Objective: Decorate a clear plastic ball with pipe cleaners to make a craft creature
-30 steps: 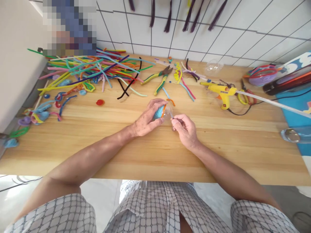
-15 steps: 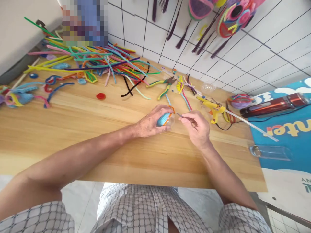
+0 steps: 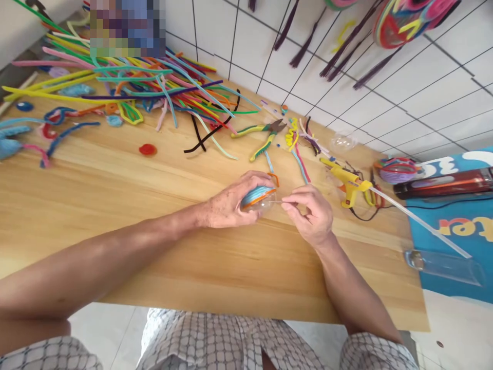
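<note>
My left hand [image 3: 233, 203] is wrapped round a clear plastic ball [image 3: 264, 203], part of it covered in light-blue pipe cleaner with an orange strip along the edge. An orange end [image 3: 275, 178] curls out beyond my fingertips. Facing it, my right hand [image 3: 310, 213] pinches a thin pale strand [image 3: 276, 202] between thumb and forefinger; the strand reaches to the ball, and I cannot make out its kind. Behind my hands lie yellow-green pliers [image 3: 265, 134], and to the right a yellow glue gun [image 3: 348, 182] with a long clear glue stick [image 3: 419, 221].
A heap of coloured pipe cleaners [image 3: 146, 87] spreads over the back left. A red disc [image 3: 148, 149] lies nearer. At right are a red flask [image 3: 447, 183], a clear tube [image 3: 442, 267] and a wrapped ball [image 3: 396, 169]. Tassels [image 3: 304, 43] hang along the white tiled wall.
The ball has turned in my left hand, so the orange strip now lies flatter and the clear side faces me. My right hand has shifted slightly downward. The view has moved too.
</note>
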A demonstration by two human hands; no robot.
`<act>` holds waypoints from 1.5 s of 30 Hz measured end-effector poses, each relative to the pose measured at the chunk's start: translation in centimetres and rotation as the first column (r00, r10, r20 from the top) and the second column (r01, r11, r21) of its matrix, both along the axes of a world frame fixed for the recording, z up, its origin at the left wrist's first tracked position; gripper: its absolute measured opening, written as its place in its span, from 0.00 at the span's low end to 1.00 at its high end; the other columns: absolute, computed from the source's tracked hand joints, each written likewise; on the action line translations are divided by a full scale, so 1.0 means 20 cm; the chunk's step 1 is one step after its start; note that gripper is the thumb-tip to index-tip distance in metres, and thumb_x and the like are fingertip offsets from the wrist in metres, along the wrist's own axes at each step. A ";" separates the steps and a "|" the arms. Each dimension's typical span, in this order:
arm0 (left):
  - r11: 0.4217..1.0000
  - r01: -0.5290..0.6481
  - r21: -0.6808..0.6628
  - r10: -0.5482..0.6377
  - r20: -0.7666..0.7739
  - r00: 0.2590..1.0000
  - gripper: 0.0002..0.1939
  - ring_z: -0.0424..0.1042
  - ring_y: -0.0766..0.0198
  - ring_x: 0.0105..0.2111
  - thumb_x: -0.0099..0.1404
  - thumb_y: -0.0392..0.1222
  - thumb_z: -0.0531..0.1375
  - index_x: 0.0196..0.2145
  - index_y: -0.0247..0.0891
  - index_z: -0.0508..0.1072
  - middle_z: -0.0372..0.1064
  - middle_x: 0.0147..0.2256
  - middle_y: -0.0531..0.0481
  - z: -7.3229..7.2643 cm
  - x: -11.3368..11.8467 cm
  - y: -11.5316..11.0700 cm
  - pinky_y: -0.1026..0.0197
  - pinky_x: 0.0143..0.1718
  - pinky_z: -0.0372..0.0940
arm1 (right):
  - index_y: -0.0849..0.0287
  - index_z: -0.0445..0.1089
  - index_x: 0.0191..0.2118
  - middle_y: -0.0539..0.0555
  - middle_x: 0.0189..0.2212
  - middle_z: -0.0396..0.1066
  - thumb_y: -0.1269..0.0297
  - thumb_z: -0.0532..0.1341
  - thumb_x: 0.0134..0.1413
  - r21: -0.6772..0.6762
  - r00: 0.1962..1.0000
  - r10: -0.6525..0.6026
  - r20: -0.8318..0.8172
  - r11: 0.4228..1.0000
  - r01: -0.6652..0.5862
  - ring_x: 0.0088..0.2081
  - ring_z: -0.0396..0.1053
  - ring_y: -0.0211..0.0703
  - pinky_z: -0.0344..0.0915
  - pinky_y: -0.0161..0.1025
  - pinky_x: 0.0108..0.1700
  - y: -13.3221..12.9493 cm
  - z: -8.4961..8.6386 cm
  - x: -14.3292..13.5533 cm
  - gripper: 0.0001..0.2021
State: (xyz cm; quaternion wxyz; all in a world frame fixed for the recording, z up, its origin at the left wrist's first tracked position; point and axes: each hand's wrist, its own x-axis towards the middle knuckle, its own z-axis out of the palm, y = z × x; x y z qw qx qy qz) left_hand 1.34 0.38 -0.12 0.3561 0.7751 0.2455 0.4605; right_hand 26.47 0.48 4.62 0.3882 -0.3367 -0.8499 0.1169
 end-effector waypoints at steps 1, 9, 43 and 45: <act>1.000 0.007 0.004 -0.007 0.001 1.000 0.29 0.70 0.44 0.64 0.67 0.44 0.67 0.64 0.47 0.67 0.71 0.61 0.38 0.00 0.00 0.00 0.37 0.65 0.69 | 0.50 0.79 0.43 0.52 0.34 0.78 0.69 0.69 0.64 0.002 1.000 -0.005 0.009 1.000 0.005 0.36 0.76 0.46 0.74 0.44 0.38 0.00 0.01 0.00 0.06; 0.999 0.045 0.001 -0.045 -0.012 0.999 0.28 0.69 0.45 0.64 0.69 0.44 0.66 0.64 0.46 0.66 0.69 0.61 0.37 0.01 -0.01 -0.01 0.39 0.65 0.69 | 0.50 0.79 0.42 0.52 0.34 0.78 0.69 0.68 0.65 0.016 0.999 0.007 0.031 1.000 -0.007 0.34 0.76 0.45 0.73 0.43 0.36 0.00 0.02 0.00 0.05; 0.994 0.106 0.010 -0.106 0.023 0.994 0.32 0.69 0.45 0.64 0.67 0.41 0.67 0.66 0.45 0.65 0.70 0.61 0.36 -0.01 -0.01 0.01 0.39 0.65 0.68 | 0.52 0.77 0.39 0.50 0.33 0.75 0.72 0.68 0.63 -0.223 0.987 0.022 -0.157 0.973 -0.057 0.31 0.70 0.41 0.67 0.40 0.33 0.02 -0.04 -0.02 0.06; 0.994 0.107 0.010 -0.107 0.023 0.994 0.33 0.69 0.45 0.64 0.67 0.40 0.67 0.66 0.45 0.65 0.69 0.61 0.36 -0.01 -0.01 0.01 0.39 0.65 0.68 | 0.51 0.77 0.39 0.50 0.33 0.75 0.72 0.68 0.63 -0.244 0.984 0.025 -0.178 0.967 -0.069 0.31 0.70 0.41 0.66 0.40 0.33 0.03 -0.04 -0.02 0.06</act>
